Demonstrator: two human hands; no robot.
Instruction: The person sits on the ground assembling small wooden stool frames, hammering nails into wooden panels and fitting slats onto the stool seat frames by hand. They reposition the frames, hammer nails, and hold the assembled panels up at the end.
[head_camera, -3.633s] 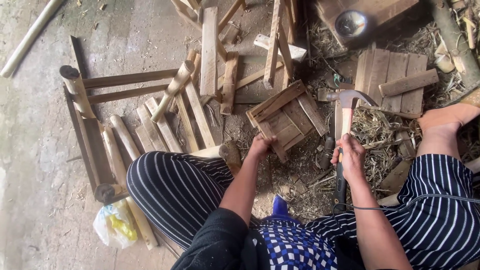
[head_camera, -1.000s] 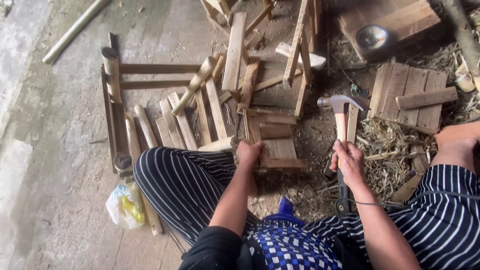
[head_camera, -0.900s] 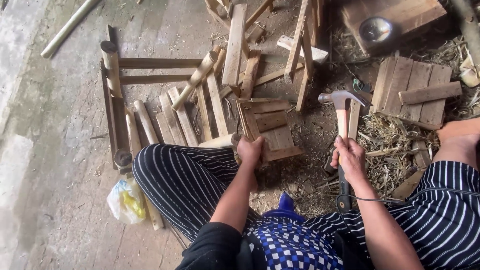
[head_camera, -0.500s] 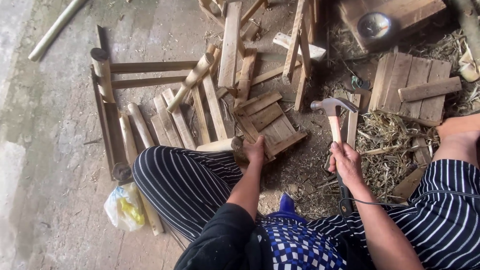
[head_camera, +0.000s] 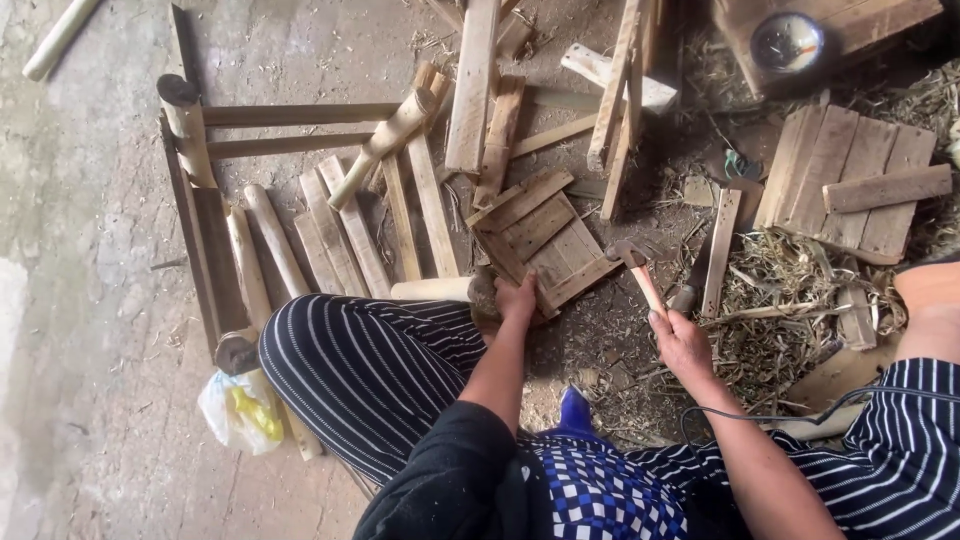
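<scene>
My left hand (head_camera: 517, 298) grips the near edge of the small slatted panel (head_camera: 537, 240) lying on the ground ahead of my knees, my right hand (head_camera: 681, 343) is closed round the hammer (head_camera: 640, 275), its head at the panel's right edge, slats already joined

The left hand (head_camera: 517, 297) gripped the near edge of a slatted wooden panel (head_camera: 535, 235) while the right hand (head_camera: 682, 343) held a hammer (head_camera: 636, 268) against its right side.
</scene>
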